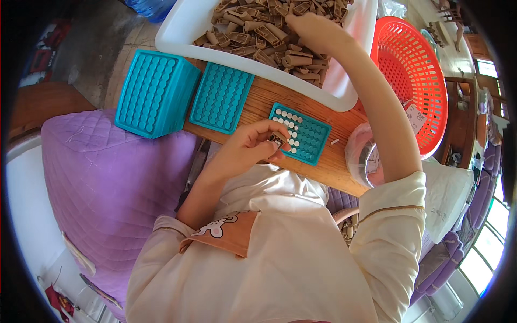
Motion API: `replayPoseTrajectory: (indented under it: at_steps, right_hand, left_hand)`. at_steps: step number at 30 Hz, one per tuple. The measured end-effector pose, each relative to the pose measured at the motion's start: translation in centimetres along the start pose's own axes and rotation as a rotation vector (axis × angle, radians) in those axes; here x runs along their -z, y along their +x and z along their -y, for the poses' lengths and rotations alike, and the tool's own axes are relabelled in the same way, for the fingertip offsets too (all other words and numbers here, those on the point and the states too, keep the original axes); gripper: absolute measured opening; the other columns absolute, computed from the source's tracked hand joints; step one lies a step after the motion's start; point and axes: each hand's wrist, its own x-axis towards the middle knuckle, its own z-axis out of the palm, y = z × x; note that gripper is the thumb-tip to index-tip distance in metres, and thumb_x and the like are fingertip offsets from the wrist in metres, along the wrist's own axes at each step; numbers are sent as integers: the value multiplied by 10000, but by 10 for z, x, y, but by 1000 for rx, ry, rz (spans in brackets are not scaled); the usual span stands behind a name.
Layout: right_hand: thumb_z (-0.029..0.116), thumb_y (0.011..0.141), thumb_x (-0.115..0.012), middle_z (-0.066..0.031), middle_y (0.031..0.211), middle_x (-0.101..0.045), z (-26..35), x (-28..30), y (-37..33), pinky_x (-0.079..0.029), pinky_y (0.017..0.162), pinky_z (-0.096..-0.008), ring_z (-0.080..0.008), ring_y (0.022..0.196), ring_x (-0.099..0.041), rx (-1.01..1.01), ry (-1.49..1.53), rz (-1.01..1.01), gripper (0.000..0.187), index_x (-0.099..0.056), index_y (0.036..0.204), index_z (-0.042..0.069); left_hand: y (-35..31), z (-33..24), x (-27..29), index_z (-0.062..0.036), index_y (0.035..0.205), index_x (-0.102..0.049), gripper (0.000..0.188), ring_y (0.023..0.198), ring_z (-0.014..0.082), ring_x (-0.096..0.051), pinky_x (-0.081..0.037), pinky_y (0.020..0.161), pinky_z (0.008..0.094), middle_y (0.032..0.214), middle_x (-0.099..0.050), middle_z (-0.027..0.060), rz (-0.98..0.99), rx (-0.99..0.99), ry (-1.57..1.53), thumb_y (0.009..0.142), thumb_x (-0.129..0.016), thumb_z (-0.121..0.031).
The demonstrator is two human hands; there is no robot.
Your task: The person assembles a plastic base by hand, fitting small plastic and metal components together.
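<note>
My left hand holds a small tan plastic part at the near-left corner of a small teal tray with round holes; several holes at its left side show white tops. My right hand reaches far forward into a white tub heaped with tan plastic parts, its fingers down among them; whether it grips one is hidden. Both trays and tub rest on a wooden board.
Two more teal hole trays lie left on the board: a flat one and a thick stack. A red plastic basket sits right, a clear bagged container beside it. A purple quilted cushion is at my left.
</note>
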Motion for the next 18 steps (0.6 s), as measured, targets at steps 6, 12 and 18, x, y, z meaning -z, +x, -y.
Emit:
replayPoseTrajectory:
  at_steps: [6,12,18]
  right_hand:
    - [104,750,-536,-181,876,-569,-10,32,-17,-438,703,-364,-300,815,-556,210,528,-284,262,-486,994,24]
    - [62,799,-511,-74,771,-589,30,75,-98,-445,628,-225,-117,701,-570,-366,947,-343,172,-527,958,-3]
    - [65,770,-545,-125,750,-585,73,69,-157,-442,622,-271,-201,669,-574,-682,619,-345,134,-518,877,-11]
  left_hand:
    - [-5,0,-2,-9,1051,-479,242,734,121,-549,-472,688,251,913,-555,98,-93,23,-18,812,-445,-20]
    - [-2,3,-1,-46,1153,-410,331,864,182,-580,-493,718,280,1009,-548,121,-189,-141,-96,844,-488,-136]
    - [7,-3,-12,-30,1169,-393,321,953,231,-555,-479,779,317,1061,-524,139,-198,-183,-248,882,-412,-172]
